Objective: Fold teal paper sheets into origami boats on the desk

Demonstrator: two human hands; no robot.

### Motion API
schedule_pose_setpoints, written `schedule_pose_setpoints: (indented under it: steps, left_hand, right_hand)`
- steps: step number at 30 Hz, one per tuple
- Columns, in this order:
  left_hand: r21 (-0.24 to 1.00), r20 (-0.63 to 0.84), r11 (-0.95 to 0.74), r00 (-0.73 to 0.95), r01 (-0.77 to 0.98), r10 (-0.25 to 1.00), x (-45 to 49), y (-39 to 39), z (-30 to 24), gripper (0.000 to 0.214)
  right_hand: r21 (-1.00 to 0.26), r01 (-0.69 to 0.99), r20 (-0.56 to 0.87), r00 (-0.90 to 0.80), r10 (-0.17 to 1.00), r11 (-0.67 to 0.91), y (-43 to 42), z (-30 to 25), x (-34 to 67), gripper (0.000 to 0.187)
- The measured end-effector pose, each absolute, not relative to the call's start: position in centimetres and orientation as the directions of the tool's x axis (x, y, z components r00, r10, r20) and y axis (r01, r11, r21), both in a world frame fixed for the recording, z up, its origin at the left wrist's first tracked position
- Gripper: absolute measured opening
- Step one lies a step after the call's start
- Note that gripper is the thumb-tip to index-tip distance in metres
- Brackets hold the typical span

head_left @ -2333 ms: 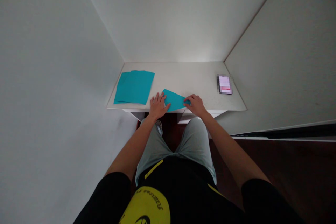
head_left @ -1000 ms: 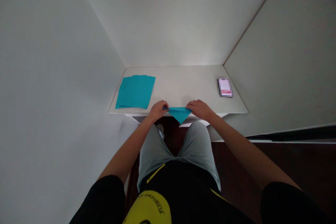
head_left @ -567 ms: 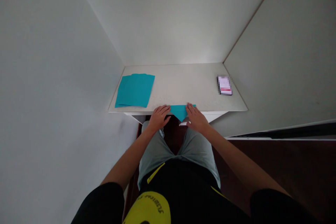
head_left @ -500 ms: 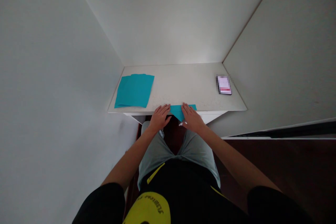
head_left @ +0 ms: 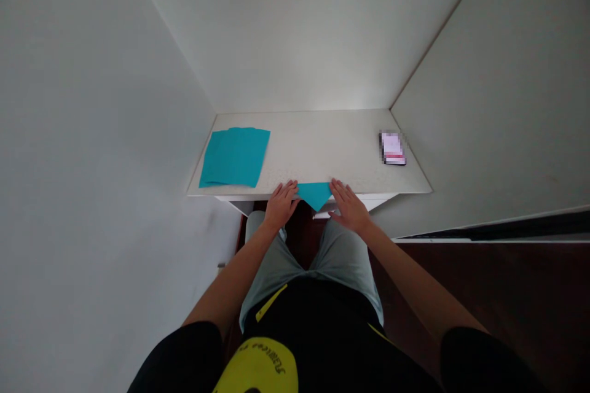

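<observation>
A folded piece of teal paper (head_left: 315,194) lies at the front edge of the white tabletop (head_left: 322,147), its pointed end hanging over that edge toward me. On its left end rest the fingers of my left hand (head_left: 281,206), stretched out flat with the thumb apart. My right hand (head_left: 349,205) lies over the right end, also flat with fingers extended and thumb spread. Both ends of the paper are partly hidden beneath the fingers.
Several larger teal sheets (head_left: 236,156) lie overlapped on the table's left side. A phone (head_left: 393,148) with a lit, blurred screen sits at the right. Walls enclose the table at left, back and right. My legs are below the front edge.
My right hand has slid to the right along the paper, uncovering more of its middle. My left hand stays on the left end.
</observation>
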State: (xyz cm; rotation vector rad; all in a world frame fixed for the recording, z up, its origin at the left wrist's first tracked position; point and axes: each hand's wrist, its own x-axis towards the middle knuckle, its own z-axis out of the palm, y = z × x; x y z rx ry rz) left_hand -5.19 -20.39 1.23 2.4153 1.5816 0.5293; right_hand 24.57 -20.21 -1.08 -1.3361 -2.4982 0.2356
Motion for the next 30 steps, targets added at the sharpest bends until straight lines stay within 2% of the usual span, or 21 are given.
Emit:
schedule_pose_setpoints:
  steps: [5, 9, 12, 15, 17, 19, 23, 26, 30]
  left_hand:
    - [0.382, 0.181, -0.374, 0.329, 0.845, 0.927, -4.8, -20.3, 1.4, 0.037]
    - [0.419, 0.17, -0.332, 0.287, 0.845, 0.943, -4.8, -19.9, 2.1, 0.03]
    - [0.489, 0.167, -0.272, 0.218, 0.829, 0.962, -5.2, -19.2, 2.8, 0.021]
    - [0.578, 0.146, -0.192, 0.132, 0.793, 0.981, -5.7, -17.7, 3.5, 0.018]
    - [0.626, 0.109, -0.124, 0.071, 0.77, 0.991, -5.9, -16.5, 3.8, 0.019]
    - [0.645, 0.059, -0.052, 0.019, 0.763, 0.998, -5.9, -15.4, 3.8, 0.021]
    - [0.616, 0.045, -0.007, -0.027, 0.787, 0.999, -5.5, -14.3, 3.3, 0.014]
    - [0.564, 0.129, -0.081, 0.009, 0.822, 0.992, -5.2, -14.7, 2.8, 0.008]
    - [0.434, 0.237, -0.245, 0.152, 0.867, 0.959, -5.2, -16.2, 2.1, 0.013]
  right_hand:
    - [-0.238, 0.823, 0.185, -0.484, 0.856, 0.516, -20.1, -0.4, 25.6, 0.086]
    - [-0.256, 0.841, 0.247, -0.42, 0.873, 0.477, -19.8, 0.4, 24.9, 0.054]
    - [-0.341, 0.843, 0.278, -0.333, 0.901, 0.417, -19.2, 1.3, 24.9, 0.032]
    - [-0.497, 0.809, 0.215, -0.235, 0.948, 0.313, -17.7, 2.1, 25.2, 0.033]
    - [-0.556, 0.792, 0.162, -0.195, 0.967, 0.253, -16.4, 2.4, 25.2, 0.033]
    - [-0.531, 0.82, 0.13, -0.169, 0.977, 0.212, -15.2, 2.4, 25.0, 0.029]
    - [-0.371, 0.911, 0.14, -0.135, 0.981, 0.179, -14.1, 2.0, 24.2, 0.025]
    - [-0.322, 0.926, 0.197, -0.138, 0.971, 0.197, -14.4, 1.8, 23.9, 0.025]
    - [-0.243, 0.934, 0.249, -0.2, 0.948, 0.261, -15.0, 1.9, 23.7, 0.024]
